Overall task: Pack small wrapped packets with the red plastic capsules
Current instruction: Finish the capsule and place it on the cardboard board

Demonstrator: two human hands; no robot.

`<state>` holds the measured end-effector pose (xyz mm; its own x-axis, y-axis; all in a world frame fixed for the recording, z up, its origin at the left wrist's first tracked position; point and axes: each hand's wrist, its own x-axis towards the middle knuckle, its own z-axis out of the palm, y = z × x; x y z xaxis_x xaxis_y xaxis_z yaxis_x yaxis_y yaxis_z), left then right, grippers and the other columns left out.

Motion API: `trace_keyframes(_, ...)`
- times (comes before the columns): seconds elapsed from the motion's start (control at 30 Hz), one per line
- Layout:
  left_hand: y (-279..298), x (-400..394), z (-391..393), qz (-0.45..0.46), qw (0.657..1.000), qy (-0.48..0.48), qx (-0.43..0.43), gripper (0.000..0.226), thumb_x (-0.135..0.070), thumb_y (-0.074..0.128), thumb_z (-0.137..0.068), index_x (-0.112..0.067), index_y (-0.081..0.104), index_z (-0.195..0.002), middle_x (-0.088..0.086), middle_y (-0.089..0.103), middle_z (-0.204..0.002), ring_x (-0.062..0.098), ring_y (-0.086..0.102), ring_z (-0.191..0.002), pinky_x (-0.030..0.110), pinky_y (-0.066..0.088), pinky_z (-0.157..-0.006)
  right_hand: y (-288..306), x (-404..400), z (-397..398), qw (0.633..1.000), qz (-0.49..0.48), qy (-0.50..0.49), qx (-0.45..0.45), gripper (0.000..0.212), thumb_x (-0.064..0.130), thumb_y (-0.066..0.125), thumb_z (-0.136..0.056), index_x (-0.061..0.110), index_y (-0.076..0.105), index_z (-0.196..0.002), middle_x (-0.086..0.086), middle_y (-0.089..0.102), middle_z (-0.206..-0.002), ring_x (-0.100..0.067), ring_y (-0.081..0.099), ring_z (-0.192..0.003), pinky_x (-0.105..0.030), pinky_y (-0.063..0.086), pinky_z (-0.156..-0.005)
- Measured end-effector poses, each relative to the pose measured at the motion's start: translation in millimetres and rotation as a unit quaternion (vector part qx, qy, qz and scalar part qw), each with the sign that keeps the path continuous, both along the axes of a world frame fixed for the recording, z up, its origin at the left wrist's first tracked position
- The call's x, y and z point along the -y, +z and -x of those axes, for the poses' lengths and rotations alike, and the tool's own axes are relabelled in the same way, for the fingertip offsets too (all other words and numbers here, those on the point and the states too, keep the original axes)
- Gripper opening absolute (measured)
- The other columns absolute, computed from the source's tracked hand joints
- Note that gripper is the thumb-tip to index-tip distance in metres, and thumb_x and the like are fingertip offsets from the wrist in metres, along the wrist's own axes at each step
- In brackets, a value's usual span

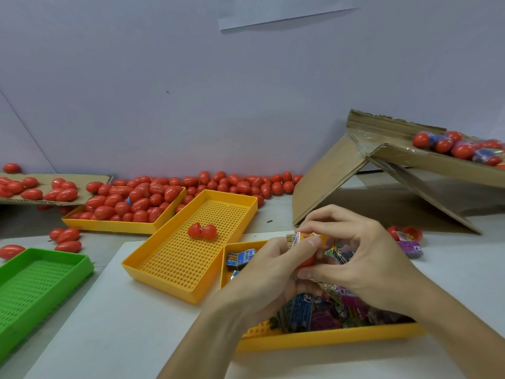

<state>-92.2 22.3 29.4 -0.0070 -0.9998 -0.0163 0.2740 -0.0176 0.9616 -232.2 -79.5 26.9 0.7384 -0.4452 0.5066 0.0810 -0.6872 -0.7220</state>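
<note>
Both hands are working together over the packet tray (328, 337); the left hand (273, 272) is pinching a folded packet (296, 237) between thumb and fingers, while the right hand (363, 258) is curling round a red capsule (307, 261), of which only a sliver is showing between the two palms (whether it is open or closed cannot be told).

Risks, as judged: the packet is standing proud of the capsule, so a corner may be getting caught in the seam and stopping the halves from snapping shut; the grip on the smooth shell is looking slight, so a hard squeeze may be sending it out of the fingers and down into the loose packets below; a dropped half would be hard to find among them.

Surroundings: an opened capsule (202, 231) is lying in the perforated yellow tray (153, 266) just left of the hands; a further tray (109, 224) heaped with capsules is sitting far left, with many more strewn along the wall; a green tray (54, 258) is lying near left; a tilted carton (396, 157) holding capsules is leaning at far right, its flap overhanging the table beside the right hand; another open capsule (404, 233) is lying under it. Nothing is standing between the hands and the yellow tray.
</note>
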Motion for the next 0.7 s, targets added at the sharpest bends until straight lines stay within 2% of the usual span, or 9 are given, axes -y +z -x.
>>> trace_keyframes(0.1, 1.5, -0.7, -0.6, -0.006, 1.0, -0.011, 0.004, 0.027, -0.032, 0.057, -0.092, -0.023, 0.072, -0.072, 0.002, 0.07, -0.086, 0.01, 0.065, -0.075, 0.025, 0.054, -0.065, 1.5, -0.8, 0.6, 1.0, -0.012, 0.009, -0.01, 0.042, 0.021, 0.09, -0.067, 0.034, 0.077, -0.105, 0.013, 0.065, -0.111, -0.016, 0.064, -0.105, -0.035, 0.055, -0.08)
trace_keyframes(0.27, 0.1, -0.1, -3.2, -0.01, 1.0, 0.004, 0.019, 0.024, -0.033, 0.06, -0.093, -0.017, 0.068, -0.078, 0.007, 0.069, -0.09, 0.012, 0.066, -0.079, 0.026, 0.053, -0.065, -2.1, -3.3, -2.0, 1.0, -0.012, -0.022, -0.003, 0.041, 0.022, 0.09, -0.067, 0.031, 0.077, -0.106, 0.013, 0.065, -0.108, -0.016, 0.064, -0.102, -0.038, 0.054, -0.078)
trace_keyframes(0.43, -2.2, 4.1, -1.7, 0.008, 0.998, 0.064, 0.016, 0.034, -0.04, 0.055, -0.092, -0.008, 0.066, -0.095, 0.01, 0.069, -0.084, 0.016, 0.065, -0.077, 0.028, 0.054, -0.071, -6.3, -7.7, -6.0, 0.998, -0.008, -0.053, 0.024, 0.042, 0.031, 0.087, -0.069, 0.032, 0.075, -0.11, 0.014, 0.066, -0.106, -0.016, 0.063, -0.103, -0.04, 0.054, -0.078)
trace_keyframes(0.53, -3.1, 4.3, -1.0, 0.007, 0.998, 0.063, -0.002, 0.034, -0.038, 0.051, -0.095, -0.006, 0.064, -0.094, 0.009, 0.068, -0.08, 0.016, 0.064, -0.073, 0.03, 0.054, -0.072, -5.5, -7.1, -4.3, 0.999, -0.013, -0.04, 0.018, 0.048, 0.04, 0.083, -0.066, 0.034, 0.074, -0.112, 0.013, 0.065, -0.107, -0.016, 0.063, -0.104, -0.036, 0.054, -0.078)
trace_keyframes(0.7, -5.5, 4.4, 0.1, 0.0, 0.999, 0.039, 0.019, 0.037, -0.043, 0.049, -0.093, -0.008, 0.062, -0.093, 0.004, 0.07, -0.083, 0.013, 0.066, -0.077, 0.027, 0.056, -0.068, -4.2, -2.8, -3.0, 0.999, -0.018, -0.028, 0.003, 0.044, 0.038, 0.083, -0.064, 0.033, 0.076, -0.107, 0.015, 0.065, -0.107, -0.015, 0.063, -0.101, -0.034, 0.054, -0.074)
